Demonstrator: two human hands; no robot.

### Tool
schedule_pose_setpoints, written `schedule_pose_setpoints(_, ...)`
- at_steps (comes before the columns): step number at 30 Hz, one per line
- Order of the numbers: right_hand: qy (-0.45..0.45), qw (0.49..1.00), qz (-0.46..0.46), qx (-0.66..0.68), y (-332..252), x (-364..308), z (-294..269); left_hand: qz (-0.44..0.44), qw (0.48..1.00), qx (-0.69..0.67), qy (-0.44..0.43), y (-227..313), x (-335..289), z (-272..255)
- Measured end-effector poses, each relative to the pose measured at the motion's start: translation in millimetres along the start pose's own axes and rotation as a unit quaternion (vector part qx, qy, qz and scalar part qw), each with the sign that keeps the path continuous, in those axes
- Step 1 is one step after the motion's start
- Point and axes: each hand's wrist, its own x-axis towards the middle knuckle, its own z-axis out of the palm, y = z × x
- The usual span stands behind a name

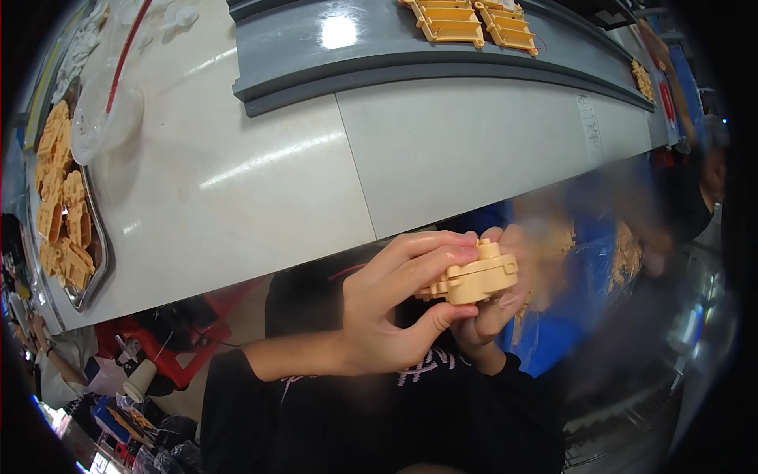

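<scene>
Left hand and right hand, both closed, grip a tan plastic part at lower centre, below the table.

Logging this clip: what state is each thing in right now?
Tan plastic part: held up off the table, gripped from both sides.
Left hand: shut on the part.
Right hand: shut on the part.
Metal tray: full of tan parts.
Yellow frames: lying flat on the grey belt.

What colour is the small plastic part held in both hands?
The plastic part is a pale yellowish tan, seen best in the head view.
</scene>
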Motion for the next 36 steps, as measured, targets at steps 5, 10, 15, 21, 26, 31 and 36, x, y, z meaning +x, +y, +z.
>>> schedule_pose_setpoints(5,-0.022,0.997,0.027,0.075,3,1,1,0.006,1.000,-0.002,-0.029,6,16,-6)
schedule_pose_setpoints(10,-0.045,0.984,0.081,0.155,5,0,2,-0.049,0.997,-0.042,0.030,2,2,-2)
schedule_pose_setpoints(15,-0.042,0.993,-0.095,-0.063,-8,20,0,0.031,0.998,0.056,0.003,2,7,-20)
schedule_pose_setpoints(21,-0.253,0.944,-0.157,-0.140,-27,34,-16,0.102,0.992,0.071,-0.033,1,5,-29)
schedule_pose_setpoints(26,-0.230,0.951,-0.132,-0.160,-34,25,-8,0.072,0.995,0.046,-0.050,2,3,-33)
schedule_pose_setpoints(31,-0.245,0.942,-0.157,-0.166,-36,22,-4,0.064,0.993,0.063,-0.080,14,7,-37)
schedule_pose_setpoints(36,-0.216,0.956,-0.168,-0.111,-30,12,-4,0.090,0.991,0.081,-0.063,13,-2,-31)
